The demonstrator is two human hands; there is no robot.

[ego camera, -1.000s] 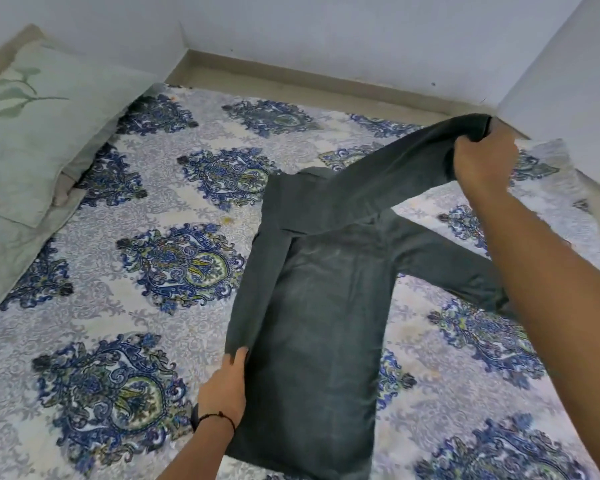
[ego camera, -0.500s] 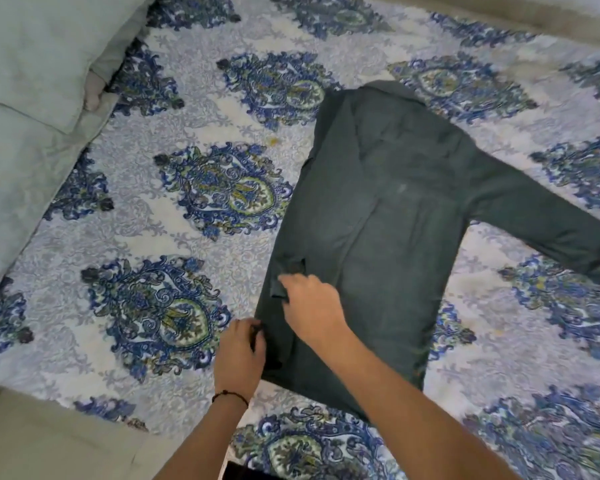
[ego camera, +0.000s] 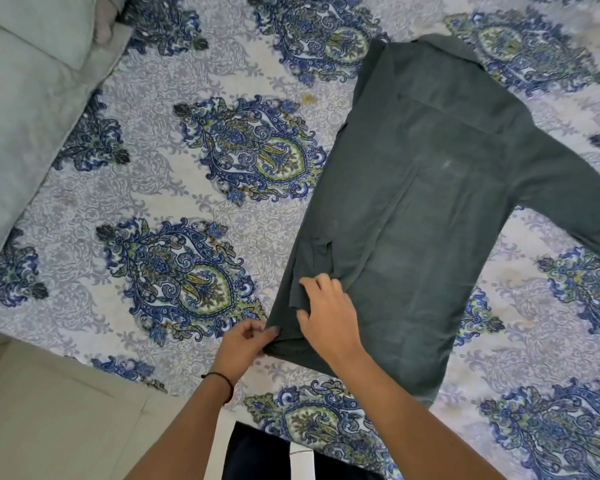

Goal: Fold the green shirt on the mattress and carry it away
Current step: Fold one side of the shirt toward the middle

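Head view: green shirt [ego camera: 430, 209] flat on mattress [ego camera: 153, 188], left side folded in. Left hand [ego camera: 245, 344] pinches hem corner; right hand [ego camera: 326, 317] open, flat, pressing the fold. Next, I'd guess: fold in outstretched sleeve [ego camera: 575, 199].

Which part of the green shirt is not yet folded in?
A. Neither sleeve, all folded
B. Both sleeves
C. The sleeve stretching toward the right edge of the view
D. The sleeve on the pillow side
C: the green shirt's right-hand sleeve lies spread on the mattress, while both hands work the folded near-left corner.
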